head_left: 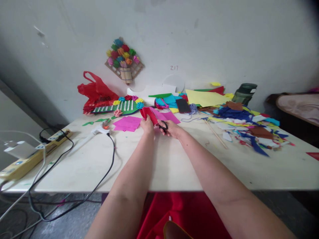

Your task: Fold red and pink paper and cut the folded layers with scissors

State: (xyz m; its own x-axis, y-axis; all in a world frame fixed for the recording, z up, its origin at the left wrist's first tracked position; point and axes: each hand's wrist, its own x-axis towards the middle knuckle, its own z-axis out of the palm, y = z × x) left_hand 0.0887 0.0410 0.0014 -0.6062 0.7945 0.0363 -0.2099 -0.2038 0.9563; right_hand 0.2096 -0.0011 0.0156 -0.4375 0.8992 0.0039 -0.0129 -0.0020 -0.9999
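My left hand [147, 125] is closed on a piece of red paper [147, 114], held up above the table. In my right hand [172, 129] is a pair of scissors [163, 126] with black handles, the fingers through the loops. The scissor blades lie against the right side of the red paper; whether they are cutting I cannot tell. Pink paper sheets [127, 123] lie left of my left hand, and more pink paper [171, 117] shows just behind the scissors.
A glue gun [101, 128] with a black cord lies left, near a yellow power strip [37, 156]. Behind are a red plastic bag [98, 88], a green flower-decorated piece [124, 106] and a phone [183, 106]. Paper scraps [260, 132], a wooden stick [216, 134] and a bottle [244, 94] are at right.
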